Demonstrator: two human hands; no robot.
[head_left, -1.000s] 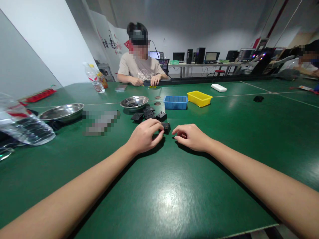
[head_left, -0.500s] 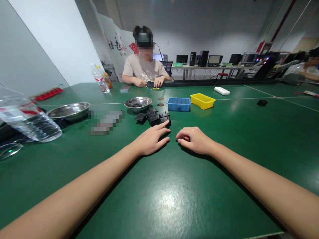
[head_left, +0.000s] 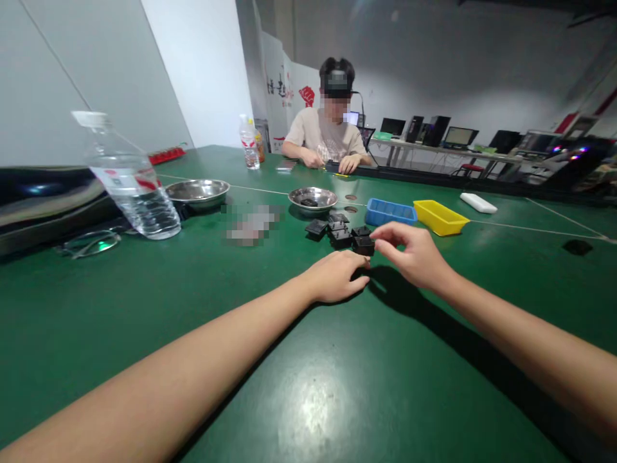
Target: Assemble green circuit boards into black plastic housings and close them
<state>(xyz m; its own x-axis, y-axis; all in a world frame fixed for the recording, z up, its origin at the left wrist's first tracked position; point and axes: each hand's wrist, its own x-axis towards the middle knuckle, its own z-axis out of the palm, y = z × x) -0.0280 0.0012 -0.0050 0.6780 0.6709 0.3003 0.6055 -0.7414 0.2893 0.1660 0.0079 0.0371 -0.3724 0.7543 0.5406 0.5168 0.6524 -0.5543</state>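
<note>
Several small black plastic parts [head_left: 337, 233] lie in a cluster on the green table [head_left: 299, 360]. My left hand [head_left: 337, 278] rests flat on the table just in front of them, fingers loose, holding nothing. My right hand [head_left: 415, 254] is lifted a little off the table at the cluster's right side. Its thumb and forefinger pinch the right edge of the nearest black part [head_left: 364, 245]. What lies in its palm is hidden.
A small steel bowl [head_left: 312, 197] with a black part, a blue tray [head_left: 390, 212] and a yellow tray [head_left: 441, 217] stand behind the cluster. At left are a larger steel bowl [head_left: 197, 190], a water bottle [head_left: 130, 186] and glasses [head_left: 89, 243]. A person [head_left: 332, 135] works across the table.
My view swung left. My left hand let go of a black part and drew back flat on the table. My right hand rose and moved forward to the nearest black part.
</note>
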